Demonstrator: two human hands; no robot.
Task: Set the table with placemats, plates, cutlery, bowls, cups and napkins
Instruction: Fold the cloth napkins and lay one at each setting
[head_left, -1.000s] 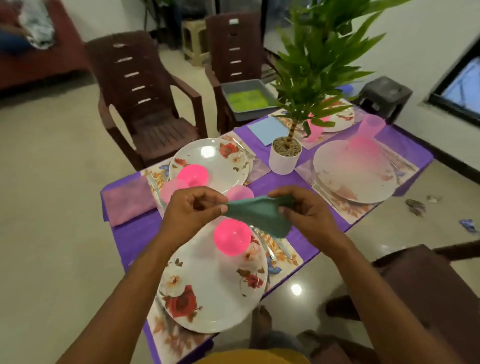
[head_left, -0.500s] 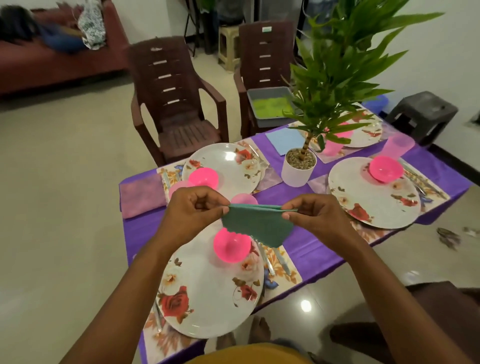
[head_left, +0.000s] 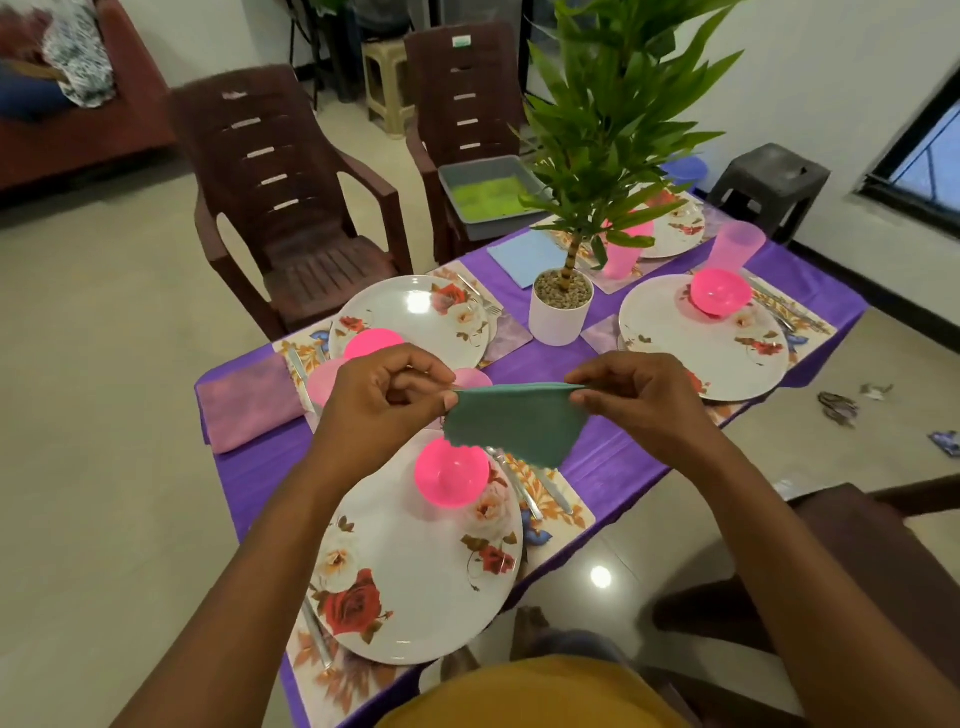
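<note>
Left hand: the left hand (head_left: 382, 402) is held above the near part of the table, its thumb and fingers pinched on the left top corner of the green napkin.
Right hand: the right hand (head_left: 636, 400) is held level with the left, its thumb and fingers pinched on the right top corner of the same napkin.
Green napkin: the green napkin (head_left: 517, 423) is stretched between both hands in the air, its lower edge hanging over the near plate; nothing on the table is touched by it.
Near plate: a flowered plate (head_left: 415, 582) is laid on a placemat (head_left: 558, 525) at the near edge of the table, with a pink bowl (head_left: 451, 473) set on its far part.
Cutlery: a knife and a spoon (head_left: 511, 480) are laid on the placemat just to the right of the near plate.
Table: the table (head_left: 613, 462) is covered with a purple cloth; three further plates are laid toward its far and right edges.
Folded napkin: a purple napkin (head_left: 249, 402) is laid at the left corner of the table.
Plant: a potted plant (head_left: 561, 306) is stood near the middle of the table.
Cup: a pink cup (head_left: 735, 249) is stood near the far right edge, beside the right plate.
</note>
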